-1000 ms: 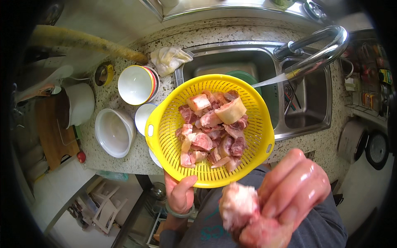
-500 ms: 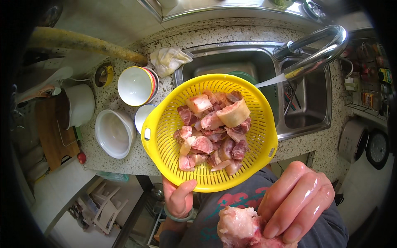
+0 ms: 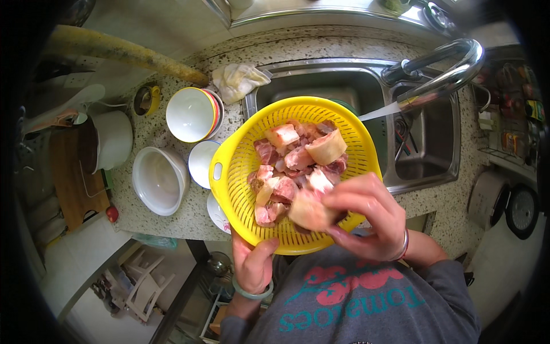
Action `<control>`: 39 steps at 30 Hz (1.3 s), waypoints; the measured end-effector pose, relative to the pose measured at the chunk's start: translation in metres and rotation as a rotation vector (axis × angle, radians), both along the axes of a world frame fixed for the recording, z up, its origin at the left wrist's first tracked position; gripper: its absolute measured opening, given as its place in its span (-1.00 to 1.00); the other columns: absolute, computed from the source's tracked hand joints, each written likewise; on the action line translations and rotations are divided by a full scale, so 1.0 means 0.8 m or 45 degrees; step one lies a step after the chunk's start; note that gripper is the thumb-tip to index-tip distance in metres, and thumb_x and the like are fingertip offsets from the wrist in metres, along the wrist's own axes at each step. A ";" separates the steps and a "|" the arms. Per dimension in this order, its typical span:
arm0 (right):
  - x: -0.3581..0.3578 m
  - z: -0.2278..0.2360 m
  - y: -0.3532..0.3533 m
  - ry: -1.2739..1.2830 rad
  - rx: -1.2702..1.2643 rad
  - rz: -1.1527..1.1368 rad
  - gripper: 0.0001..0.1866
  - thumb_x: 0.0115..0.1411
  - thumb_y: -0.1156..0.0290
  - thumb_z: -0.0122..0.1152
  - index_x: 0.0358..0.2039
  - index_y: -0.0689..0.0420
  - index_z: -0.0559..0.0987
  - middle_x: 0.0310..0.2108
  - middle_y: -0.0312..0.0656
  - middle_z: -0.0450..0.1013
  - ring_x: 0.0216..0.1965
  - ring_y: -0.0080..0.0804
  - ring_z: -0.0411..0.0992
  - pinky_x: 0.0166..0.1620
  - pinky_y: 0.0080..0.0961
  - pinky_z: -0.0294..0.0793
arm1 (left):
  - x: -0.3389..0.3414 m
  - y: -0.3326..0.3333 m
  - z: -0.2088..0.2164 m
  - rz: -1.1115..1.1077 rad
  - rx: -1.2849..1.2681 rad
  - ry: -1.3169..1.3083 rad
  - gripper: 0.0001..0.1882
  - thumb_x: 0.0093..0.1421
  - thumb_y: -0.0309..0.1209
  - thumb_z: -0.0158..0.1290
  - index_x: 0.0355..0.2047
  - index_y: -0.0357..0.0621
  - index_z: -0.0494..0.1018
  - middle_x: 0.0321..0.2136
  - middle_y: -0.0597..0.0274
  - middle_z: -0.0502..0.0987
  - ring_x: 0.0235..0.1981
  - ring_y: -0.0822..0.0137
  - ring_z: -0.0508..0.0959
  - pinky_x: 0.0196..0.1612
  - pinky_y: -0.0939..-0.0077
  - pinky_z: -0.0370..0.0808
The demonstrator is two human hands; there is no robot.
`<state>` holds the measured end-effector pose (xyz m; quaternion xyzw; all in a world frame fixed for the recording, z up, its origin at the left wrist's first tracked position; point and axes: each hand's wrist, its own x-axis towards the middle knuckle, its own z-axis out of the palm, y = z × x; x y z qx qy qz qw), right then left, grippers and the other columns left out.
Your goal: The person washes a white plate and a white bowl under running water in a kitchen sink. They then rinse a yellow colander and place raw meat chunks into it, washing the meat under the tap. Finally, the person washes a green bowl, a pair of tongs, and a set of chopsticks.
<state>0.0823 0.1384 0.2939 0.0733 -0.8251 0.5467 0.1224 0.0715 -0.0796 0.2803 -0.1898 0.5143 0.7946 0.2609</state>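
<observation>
The left hand (image 3: 254,268) grips the colander (image 3: 242,172) by its near rim, at the bench (image 3: 163,225) edge; the right hand (image 3: 375,215) pinches a chunk (image 3: 311,212) over the meat (image 3: 285,188) inside. The chunk looks slick, dense, best held across its sides.

Grey shirt (image 3: 424,321), red and teal print (image 3: 373,279), pale bangle (image 3: 252,296), perhaps a reddish wristband (image 3: 405,244).

Looked like a household kitchen. Had a double-bowl stainless-steel sink (image 3: 438,157) with a chrome faucet (image 3: 429,95), set into a speckled countertop (image 3: 152,225). Held stacked bowls (image 3: 189,114) and a deep white bowl (image 3: 160,182) left of the sink, a wooden cutting board (image 3: 66,178) farther left of it, and a condiment rack (image 3: 505,156) to its right.
</observation>
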 end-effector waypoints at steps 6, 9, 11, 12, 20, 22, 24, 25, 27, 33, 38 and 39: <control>-0.018 -0.001 0.023 0.057 0.077 -0.042 -0.69 -0.13 0.68 0.35 -0.31 0.23 0.54 -0.38 -0.10 0.49 -0.38 -0.26 0.47 -0.33 -0.50 0.46 | 0.001 0.003 -0.002 0.065 0.068 -0.155 -0.20 -0.07 -0.72 -0.10 0.25 -0.26 -0.01 0.12 0.10 0.23 0.16 0.21 0.27 0.23 0.30 0.19; -0.009 -0.006 0.034 -0.134 0.519 -0.144 -0.74 -0.12 0.56 0.36 -0.36 0.17 0.52 -0.49 -0.24 0.48 -0.44 -0.32 0.43 -0.35 -0.40 0.42 | 0.002 0.001 -0.006 0.085 0.046 -0.170 -0.21 -0.04 -0.73 -0.12 0.27 -0.20 -0.02 0.13 0.12 0.22 0.15 0.21 0.28 0.20 0.30 0.24; -0.003 -0.014 0.028 -0.160 0.733 -0.056 -0.68 -0.10 0.40 0.38 -0.31 0.14 0.50 -0.51 -0.26 0.44 -0.41 -0.32 0.40 -0.29 -0.37 0.36 | 0.004 0.002 -0.010 0.096 0.050 -0.127 -0.19 -0.03 -0.73 -0.12 0.28 -0.16 -0.04 0.15 0.12 0.20 0.16 0.20 0.27 0.18 0.30 0.28; -0.001 -0.016 0.019 -0.158 0.797 0.007 -0.64 -0.10 0.32 0.38 -0.29 0.12 0.49 -0.51 -0.26 0.43 -0.39 -0.32 0.39 -0.25 -0.36 0.33 | 0.001 0.006 -0.011 0.083 0.028 -0.105 -0.21 -0.03 -0.71 -0.12 0.27 -0.16 -0.03 0.14 0.11 0.20 0.16 0.18 0.28 0.18 0.28 0.29; 0.007 -0.044 0.026 -0.312 0.057 -0.178 -0.80 -0.01 0.56 0.31 -0.32 0.20 0.56 -0.44 -0.22 0.50 -0.44 -0.40 0.46 -0.34 -0.49 0.44 | -0.004 0.004 -0.021 0.136 0.034 -0.119 -0.17 -0.04 -0.73 -0.12 0.29 -0.13 -0.05 0.19 0.10 0.14 0.22 0.16 0.22 0.20 0.26 0.27; -0.001 -0.056 0.045 -0.371 -0.075 -0.392 -0.89 0.03 0.63 0.27 -0.38 0.26 0.57 -0.49 -0.20 0.50 -0.52 -0.44 0.45 -0.46 -0.58 0.44 | -0.001 0.001 -0.024 0.137 0.028 -0.096 -0.17 -0.05 -0.73 -0.13 0.29 -0.13 -0.06 0.19 0.10 0.14 0.21 0.16 0.22 0.19 0.26 0.29; -0.006 -0.045 0.039 -0.357 0.123 -0.267 -0.83 -0.05 0.47 0.36 -0.42 0.18 0.55 -0.53 -0.22 0.48 -0.47 -0.40 0.44 -0.41 -0.50 0.39 | -0.001 0.001 -0.024 0.127 0.024 -0.085 -0.16 -0.05 -0.73 -0.12 0.29 -0.13 -0.06 0.19 0.10 0.14 0.21 0.16 0.22 0.19 0.26 0.29; -0.009 -0.044 0.035 -0.254 0.344 -0.090 -0.79 -0.08 0.41 0.38 -0.43 0.15 0.54 -0.53 -0.22 0.47 -0.45 -0.39 0.43 -0.38 -0.48 0.37 | -0.001 0.001 -0.024 0.125 0.024 -0.086 -0.16 -0.05 -0.73 -0.12 0.29 -0.13 -0.06 0.19 0.10 0.14 0.21 0.16 0.22 0.20 0.27 0.28; -0.011 -0.044 0.014 -0.131 0.764 0.063 -0.66 -0.19 0.19 0.41 -0.45 0.05 0.49 -0.55 -0.29 0.42 -0.37 -0.35 0.38 -0.27 -0.39 0.29 | -0.001 0.004 -0.023 0.116 0.018 -0.059 -0.15 -0.06 -0.73 -0.12 0.29 -0.13 -0.07 0.19 0.10 0.15 0.21 0.17 0.22 0.20 0.27 0.26; -0.010 -0.066 -0.006 -0.239 0.742 -0.024 -0.77 -0.17 0.38 0.32 -0.47 0.06 0.46 -0.54 -0.34 0.36 -0.38 -0.32 0.36 -0.24 -0.34 0.28 | 0.000 0.001 -0.029 0.102 0.003 0.017 -0.14 -0.07 -0.73 -0.11 0.30 -0.13 -0.07 0.19 0.11 0.14 0.22 0.18 0.20 0.23 0.27 0.23; -0.010 -0.058 0.010 -0.241 0.596 -0.095 -0.77 -0.19 0.49 0.28 -0.44 0.05 0.48 -0.53 -0.34 0.38 -0.39 -0.32 0.35 -0.27 -0.36 0.25 | 0.001 -0.004 -0.030 0.148 0.040 -0.055 -0.14 -0.07 -0.73 -0.11 0.30 -0.13 -0.07 0.19 0.11 0.14 0.22 0.18 0.20 0.23 0.27 0.23; -0.007 -0.061 0.014 -0.299 0.590 -0.066 -0.74 -0.19 0.44 0.32 -0.42 0.04 0.49 -0.52 -0.35 0.38 -0.38 -0.32 0.35 -0.26 -0.35 0.24 | 0.001 -0.004 -0.030 0.143 0.039 -0.061 -0.14 -0.07 -0.73 -0.11 0.30 -0.13 -0.07 0.19 0.11 0.15 0.21 0.18 0.21 0.23 0.27 0.23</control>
